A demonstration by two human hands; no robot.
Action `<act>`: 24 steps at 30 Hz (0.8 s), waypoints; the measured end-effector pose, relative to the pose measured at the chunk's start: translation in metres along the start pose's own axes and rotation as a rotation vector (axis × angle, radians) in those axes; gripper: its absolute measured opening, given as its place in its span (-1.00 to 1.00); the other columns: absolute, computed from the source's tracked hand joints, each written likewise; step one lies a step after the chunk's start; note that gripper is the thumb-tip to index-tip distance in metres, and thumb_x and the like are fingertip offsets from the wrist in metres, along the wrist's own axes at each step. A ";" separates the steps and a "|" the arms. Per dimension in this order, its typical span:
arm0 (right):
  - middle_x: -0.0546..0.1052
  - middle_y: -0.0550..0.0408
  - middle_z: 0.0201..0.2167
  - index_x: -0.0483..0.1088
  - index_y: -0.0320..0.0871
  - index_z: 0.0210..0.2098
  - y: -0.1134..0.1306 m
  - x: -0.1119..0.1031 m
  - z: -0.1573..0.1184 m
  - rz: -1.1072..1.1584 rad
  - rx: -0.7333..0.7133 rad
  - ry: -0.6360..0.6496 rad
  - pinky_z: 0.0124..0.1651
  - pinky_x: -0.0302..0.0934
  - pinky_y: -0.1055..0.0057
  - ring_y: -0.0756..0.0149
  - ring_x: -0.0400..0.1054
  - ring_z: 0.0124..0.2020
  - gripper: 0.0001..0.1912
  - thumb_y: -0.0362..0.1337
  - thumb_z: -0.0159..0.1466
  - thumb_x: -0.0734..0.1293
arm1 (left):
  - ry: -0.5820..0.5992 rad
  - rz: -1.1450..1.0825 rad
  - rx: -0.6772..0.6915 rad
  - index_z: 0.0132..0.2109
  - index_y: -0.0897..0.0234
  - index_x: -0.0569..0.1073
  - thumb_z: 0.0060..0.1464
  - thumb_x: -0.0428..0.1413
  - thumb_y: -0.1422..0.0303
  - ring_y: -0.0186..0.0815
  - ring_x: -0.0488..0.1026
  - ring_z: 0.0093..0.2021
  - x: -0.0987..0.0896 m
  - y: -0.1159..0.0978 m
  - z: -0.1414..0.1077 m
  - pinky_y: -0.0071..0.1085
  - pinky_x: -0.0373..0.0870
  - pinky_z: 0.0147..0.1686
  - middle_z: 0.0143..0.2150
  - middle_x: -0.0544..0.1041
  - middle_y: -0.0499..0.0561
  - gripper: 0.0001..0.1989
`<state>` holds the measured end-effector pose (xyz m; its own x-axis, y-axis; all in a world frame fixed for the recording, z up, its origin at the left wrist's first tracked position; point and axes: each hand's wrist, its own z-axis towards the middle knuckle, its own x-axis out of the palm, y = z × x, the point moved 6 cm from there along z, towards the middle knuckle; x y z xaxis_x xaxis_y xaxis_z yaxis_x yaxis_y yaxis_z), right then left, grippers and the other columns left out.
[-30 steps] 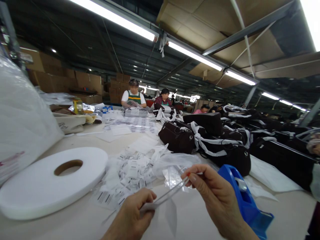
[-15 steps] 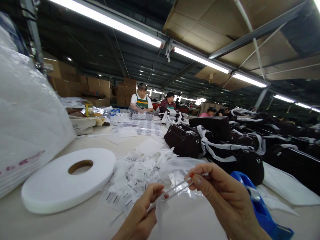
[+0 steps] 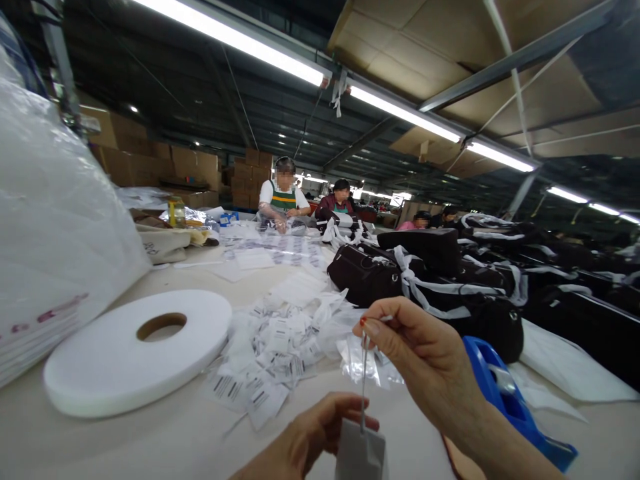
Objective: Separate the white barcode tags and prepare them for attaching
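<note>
My right hand (image 3: 425, 367) is raised in front of me, thumb and forefinger pinching the top of a thin pale cord (image 3: 365, 377). A small red spot shows at the fingertips. From the cord's lower end hangs a white, card-like hang tag (image 3: 361, 448), cut off by the bottom edge of the view. My left hand (image 3: 320, 437) is closed at the tag's upper left side, its fingertips partly behind the cord and tag. Just beyond lies a heap of small white barcode labels (image 3: 280, 337) in clear plastic.
A large white tape roll (image 3: 125, 353) lies at left beside a bulky plastic bag (image 3: 55, 233). On the right stand a blue tape dispenser (image 3: 515, 400) and piled black bags (image 3: 430, 280) with white straps. A co-worker (image 3: 284, 197) handles plastic across the table.
My right hand has moved up and left, and my left hand lower and right. The cord has swung from slanted to nearly upright, and the tag has come into sight.
</note>
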<state>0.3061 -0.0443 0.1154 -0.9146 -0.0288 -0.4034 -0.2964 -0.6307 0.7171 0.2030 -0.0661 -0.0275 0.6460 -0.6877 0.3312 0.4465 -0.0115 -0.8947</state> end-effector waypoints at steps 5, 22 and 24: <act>0.37 0.20 -0.54 0.35 -0.12 -0.41 0.002 0.001 0.002 -0.030 -0.017 0.002 -0.46 0.11 0.47 0.42 0.22 -0.51 -0.91 -0.27 0.21 0.24 | -0.140 -0.088 -0.146 -0.06 0.17 0.42 -0.26 0.32 0.30 -0.34 0.44 -0.29 -0.010 0.018 0.002 -0.43 0.24 -0.31 -0.12 0.55 0.08 -0.47; 0.42 0.20 -0.60 0.34 -0.16 -0.47 -0.053 -0.012 0.015 0.052 0.134 -0.154 -0.47 0.12 0.46 0.42 0.25 -0.57 -0.90 -0.25 0.11 0.28 | -0.270 -0.422 -0.361 -0.32 0.35 0.34 -0.15 0.21 0.31 -0.34 0.46 -0.58 0.013 0.031 -0.004 -0.48 0.24 -0.56 -0.57 0.54 0.02 -0.74; 0.42 0.19 -0.61 0.34 -0.16 -0.50 -0.068 -0.014 0.016 0.053 0.180 -0.174 -0.48 0.11 0.46 0.43 0.24 -0.58 -0.88 -0.23 0.08 0.29 | -0.295 -0.457 -0.393 -0.28 0.30 0.31 -0.10 0.18 0.30 -0.34 0.45 -0.61 0.016 0.033 -0.006 -0.47 0.25 -0.58 -0.59 0.49 -0.07 -0.75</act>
<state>0.3350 0.0115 0.0811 -0.9591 0.0853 -0.2697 -0.2766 -0.4836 0.8304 0.2248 -0.0818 -0.0537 0.6125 -0.3240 0.7210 0.4931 -0.5562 -0.6689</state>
